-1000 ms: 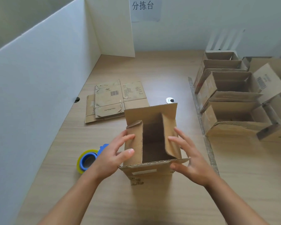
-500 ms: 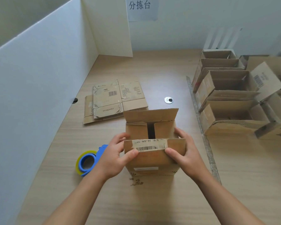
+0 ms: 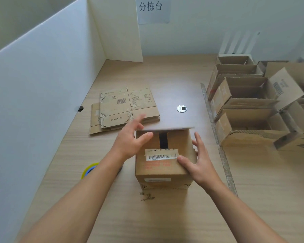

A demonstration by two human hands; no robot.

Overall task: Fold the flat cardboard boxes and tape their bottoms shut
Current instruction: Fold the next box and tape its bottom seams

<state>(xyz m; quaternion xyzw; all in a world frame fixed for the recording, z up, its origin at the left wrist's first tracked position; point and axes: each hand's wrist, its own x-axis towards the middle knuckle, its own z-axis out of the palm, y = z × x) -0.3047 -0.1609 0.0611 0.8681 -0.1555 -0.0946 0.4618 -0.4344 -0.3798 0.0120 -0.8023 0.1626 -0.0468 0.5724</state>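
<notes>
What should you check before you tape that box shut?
1. Side flaps folded in: ok.
2. Near flap down: ok, right hand presses it.
3. Far flap down: not ok, raised and blurred, left hand at it.
4. Tape close by: ok, beside the left forearm, partly hidden.
5. Loose tape end ready: cannot tell.
6. Box standing flat on the table: ok.
</notes>
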